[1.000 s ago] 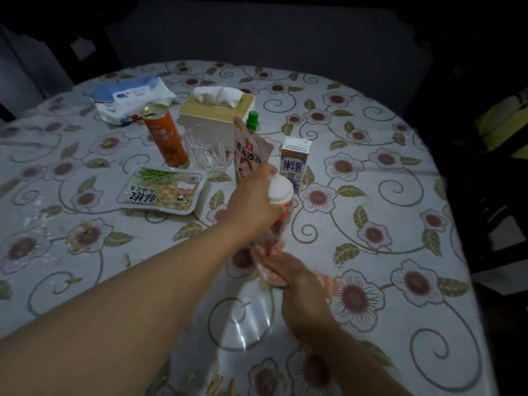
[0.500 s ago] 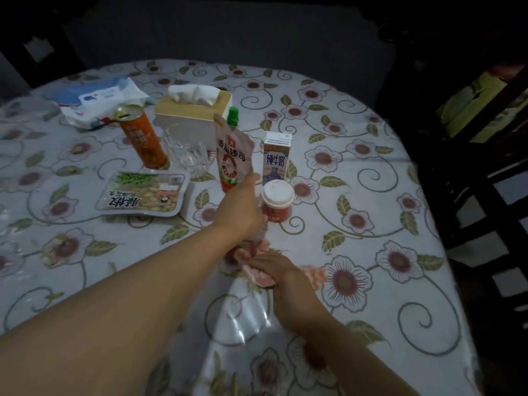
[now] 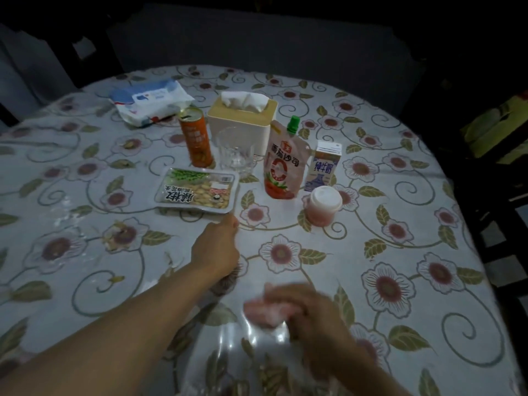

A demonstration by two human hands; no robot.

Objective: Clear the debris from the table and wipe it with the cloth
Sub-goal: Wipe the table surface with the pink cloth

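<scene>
My right hand (image 3: 311,315), blurred by motion, grips a crumpled pink cloth (image 3: 263,310) against the flowered table (image 3: 400,252) near its front. My left hand (image 3: 217,247) reaches forward and holds nothing; its foremost fingertip is at the near right corner of a sealed tray of peanuts (image 3: 197,192). A small pink cup with a white lid (image 3: 325,208) stands free on the table, right of my left hand. Small pale bits of debris (image 3: 114,238) lie left of my left arm.
Behind the tray stand an orange can (image 3: 197,141), a clear glass (image 3: 235,152), a tissue box (image 3: 243,118), a red sauce pouch (image 3: 283,170) and a milk carton (image 3: 324,167). A pack of wet wipes (image 3: 151,101) lies at the back left. A dark chair (image 3: 503,201) stands at the right edge.
My left hand let go of the lidded cup, which now stands on the table, and moved left toward the peanut tray. My right hand slid the cloth toward me.
</scene>
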